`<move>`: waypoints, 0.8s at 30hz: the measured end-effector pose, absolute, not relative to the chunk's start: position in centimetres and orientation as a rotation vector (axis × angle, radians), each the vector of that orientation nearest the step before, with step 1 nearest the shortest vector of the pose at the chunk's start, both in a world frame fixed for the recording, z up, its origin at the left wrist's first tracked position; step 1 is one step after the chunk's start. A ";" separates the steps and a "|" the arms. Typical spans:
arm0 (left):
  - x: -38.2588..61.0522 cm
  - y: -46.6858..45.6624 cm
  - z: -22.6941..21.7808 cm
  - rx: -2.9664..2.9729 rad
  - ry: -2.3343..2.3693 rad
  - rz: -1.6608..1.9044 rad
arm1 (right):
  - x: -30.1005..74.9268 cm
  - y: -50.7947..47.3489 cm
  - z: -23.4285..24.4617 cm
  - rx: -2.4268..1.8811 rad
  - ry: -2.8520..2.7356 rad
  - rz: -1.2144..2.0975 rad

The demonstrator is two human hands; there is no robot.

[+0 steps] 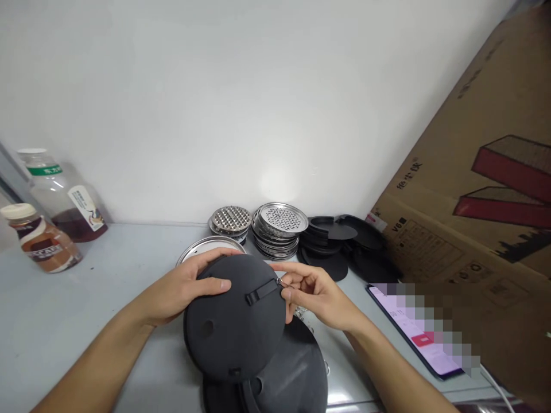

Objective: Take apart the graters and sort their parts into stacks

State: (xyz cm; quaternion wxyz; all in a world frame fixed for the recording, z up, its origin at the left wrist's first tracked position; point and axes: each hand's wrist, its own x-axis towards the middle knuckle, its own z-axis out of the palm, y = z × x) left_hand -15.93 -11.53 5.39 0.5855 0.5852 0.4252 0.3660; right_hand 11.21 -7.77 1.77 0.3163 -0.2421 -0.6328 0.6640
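Note:
My left hand (pixel 183 287) grips the upper left rim of a round matte-black disc (pixel 228 332), tilted up off the table. The disc has a small round hole and a short black strap (pixel 262 291) across its face. My right hand (pixel 314 292) pinches a small metal ring (pixel 280 283) at the strap's end between thumb and fingers. Beneath the disc lies a second dark round piece (pixel 293 376), partly hidden by it. A steel rim (pixel 210 246) shows behind my left hand.
Stacks of perforated steel discs (pixel 279 232) and black discs (pixel 331 244) stand against the white wall. Two bottles (pixel 64 198) stand at the left. A large cardboard box (pixel 473 172) leans at the right, above a tablet (pixel 408 327) with a pixelated screen.

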 end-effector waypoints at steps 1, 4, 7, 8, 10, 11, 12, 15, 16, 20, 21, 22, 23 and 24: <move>-16.0 -11.4 5.4 1.372 0.995 0.865 | 11.4 -7.7 1.8 -0.661 -1.673 1.701; -16.4 -11.2 5.3 1.376 1.005 0.894 | 11.8 -7.1 1.9 -0.725 -1.660 1.564; -16.5 -11.2 5.2 1.363 0.987 0.869 | 11.9 -6.8 1.9 -0.791 -1.592 1.444; -16.4 -11.3 5.1 1.355 0.976 0.854 | 11.8 -6.8 1.8 -0.810 -1.563 1.404; -16.1 -11.4 5.0 1.332 0.955 0.834 | 11.3 -7.0 1.7 -0.839 -1.521 1.334; -15.9 -11.5 4.9 1.316 0.948 0.832 | 10.9 -7.1 1.6 -0.847 -1.505 1.308; -15.7 -11.6 4.8 1.297 0.944 0.837 | 10.6 -7.3 1.5 -0.852 -1.495 1.290; -15.2 -11.6 4.7 1.234 0.948 0.875 | 9.9 -7.8 1.2 -0.842 -1.480 1.283; -15.1 -11.6 4.7 1.222 0.957 0.895 | 9.9 -8.0 1.1 -0.829 -1.482 1.288; -14.9 -11.5 4.6 1.173 0.974 0.945 | 10.1 -8.2 1.2 -0.769 -1.540 1.277; -14.8 -11.4 4.5 1.151 0.971 0.942 | 10.2 -8.2 1.1 -0.767 -1.567 1.254; -14.8 -11.4 4.4 1.128 0.968 0.938 | 10.2 -8.2 1.0 -0.771 -1.595 1.224; -14.8 -11.4 4.4 1.111 0.968 0.937 | 10.2 -8.1 0.9 -0.778 -1.616 1.196; -14.8 -11.5 4.3 1.099 0.971 0.937 | 10.1 -8.1 0.7 -0.784 -1.624 1.181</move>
